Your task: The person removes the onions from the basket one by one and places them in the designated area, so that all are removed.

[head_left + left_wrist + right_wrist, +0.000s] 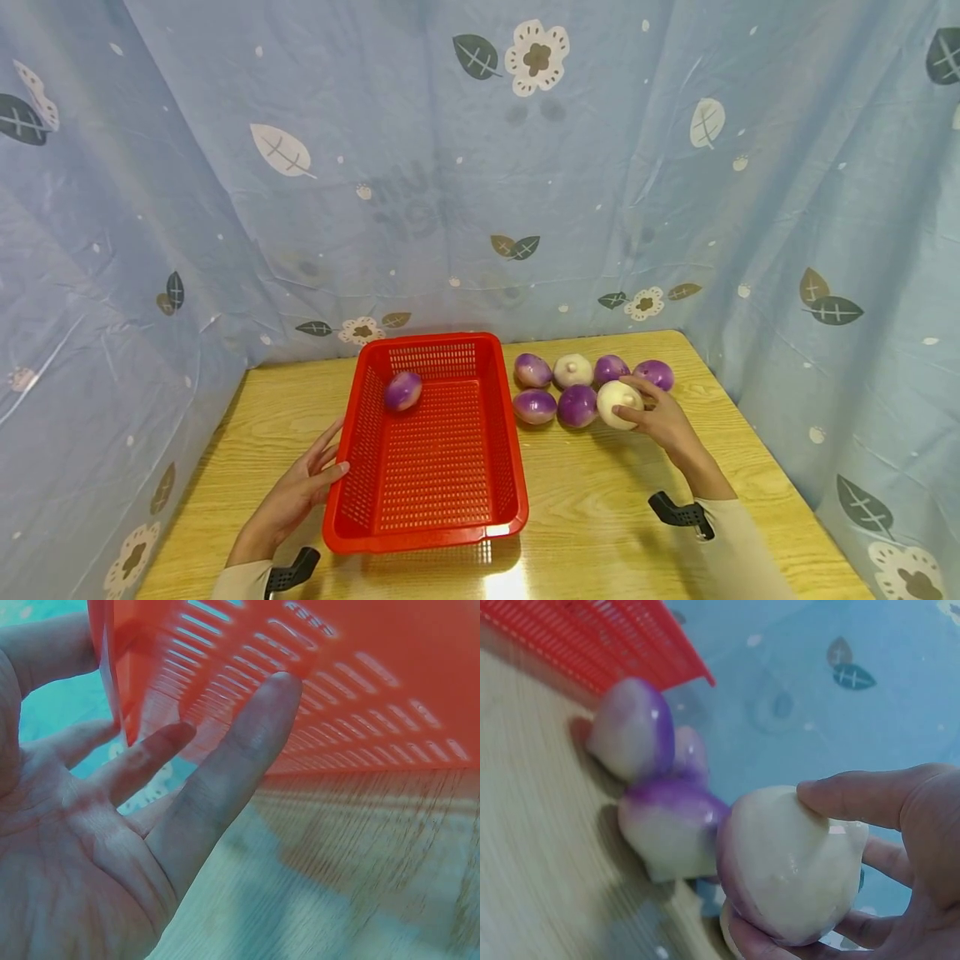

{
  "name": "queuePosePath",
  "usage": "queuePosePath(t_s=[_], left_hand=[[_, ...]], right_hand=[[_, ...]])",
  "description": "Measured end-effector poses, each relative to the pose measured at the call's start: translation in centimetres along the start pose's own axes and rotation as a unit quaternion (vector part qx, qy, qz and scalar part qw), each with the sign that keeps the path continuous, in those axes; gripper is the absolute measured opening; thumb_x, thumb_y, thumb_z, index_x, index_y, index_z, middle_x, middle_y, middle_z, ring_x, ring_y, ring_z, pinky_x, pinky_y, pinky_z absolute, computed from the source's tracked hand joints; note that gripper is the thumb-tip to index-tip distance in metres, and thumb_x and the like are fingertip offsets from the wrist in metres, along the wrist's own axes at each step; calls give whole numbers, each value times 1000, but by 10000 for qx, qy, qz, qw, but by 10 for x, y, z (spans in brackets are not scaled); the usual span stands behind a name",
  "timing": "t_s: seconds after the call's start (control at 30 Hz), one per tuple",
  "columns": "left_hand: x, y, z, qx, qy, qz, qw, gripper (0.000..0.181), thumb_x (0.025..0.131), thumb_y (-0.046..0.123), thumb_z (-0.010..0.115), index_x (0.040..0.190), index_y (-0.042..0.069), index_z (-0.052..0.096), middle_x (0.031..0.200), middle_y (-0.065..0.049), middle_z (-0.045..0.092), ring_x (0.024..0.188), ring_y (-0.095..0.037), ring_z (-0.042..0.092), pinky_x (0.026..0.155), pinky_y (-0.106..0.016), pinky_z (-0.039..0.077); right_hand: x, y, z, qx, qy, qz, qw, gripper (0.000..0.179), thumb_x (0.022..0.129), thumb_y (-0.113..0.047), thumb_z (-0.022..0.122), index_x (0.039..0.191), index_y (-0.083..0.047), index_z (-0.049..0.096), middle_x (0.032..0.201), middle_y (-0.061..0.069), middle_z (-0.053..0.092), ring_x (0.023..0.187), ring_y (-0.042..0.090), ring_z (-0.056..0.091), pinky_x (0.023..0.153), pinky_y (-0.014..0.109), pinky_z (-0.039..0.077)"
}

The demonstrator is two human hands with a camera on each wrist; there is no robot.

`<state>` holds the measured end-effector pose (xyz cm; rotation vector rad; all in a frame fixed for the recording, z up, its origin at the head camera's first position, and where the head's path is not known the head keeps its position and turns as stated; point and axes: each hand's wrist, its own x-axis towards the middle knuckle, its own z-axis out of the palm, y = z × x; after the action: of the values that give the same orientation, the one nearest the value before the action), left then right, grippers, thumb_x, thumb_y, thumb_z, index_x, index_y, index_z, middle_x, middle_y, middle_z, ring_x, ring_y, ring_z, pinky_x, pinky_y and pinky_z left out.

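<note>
My right hand (660,417) grips a white turnip (620,406) between thumb and fingers, at the right end of the front row. In the right wrist view this turnip (787,862) shows a pale body with a purplish side. Two purple turnips, one in the middle (577,407) and one further left (535,407), lie beside it. On the left, my left hand (300,483) touches the left rim of a red plastic basket (341,521), its fingers extended along the outer wall (352,690). One purple-and-white turnip (403,390) lies inside the basket, near its back left corner.
Behind the front row, a back row holds purple turnips at the left (532,370), centre right (611,368) and right end (653,375), plus a white one (573,371). A blue patterned curtain (420,208) hangs around the wooden table (592,517).
</note>
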<state>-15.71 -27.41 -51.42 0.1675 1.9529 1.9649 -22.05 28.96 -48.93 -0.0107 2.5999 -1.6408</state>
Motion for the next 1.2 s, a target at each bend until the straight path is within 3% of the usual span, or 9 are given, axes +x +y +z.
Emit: queuePosePath(t_s=[0.3, 0.63, 1.2], left_hand=[[0, 0, -1, 0, -19, 40, 10000, 73, 103, 14, 49, 159, 35, 7, 160, -24, 17, 123, -23, 59, 90, -48, 56], [0, -2, 0, -29, 8, 38, 10000, 73, 103, 13, 49, 158, 35, 8, 159, -23, 19, 122, -23, 60, 90, -49, 56], [1, -2, 0, -46, 21, 30, 10000, 74, 102, 13, 50, 159, 35, 7, 159, -24, 19, 123, -24, 60, 90, -48, 56]], right_hand=[[6, 16, -6, 30, 123, 256, 9996, 68, 91, -24, 70, 148, -4, 39, 153, 26, 33, 122, 38, 46, 75, 30, 55], [12, 29, 0, -64, 191, 419, 9989, 67, 89, -22, 72, 145, -2, 41, 147, 26, 40, 113, 33, 49, 71, 32, 54], [20, 43, 7, -191, 73, 319, 9993, 66, 88, -17, 72, 144, -1, 43, 145, 29, 42, 114, 34, 51, 71, 29, 54]])
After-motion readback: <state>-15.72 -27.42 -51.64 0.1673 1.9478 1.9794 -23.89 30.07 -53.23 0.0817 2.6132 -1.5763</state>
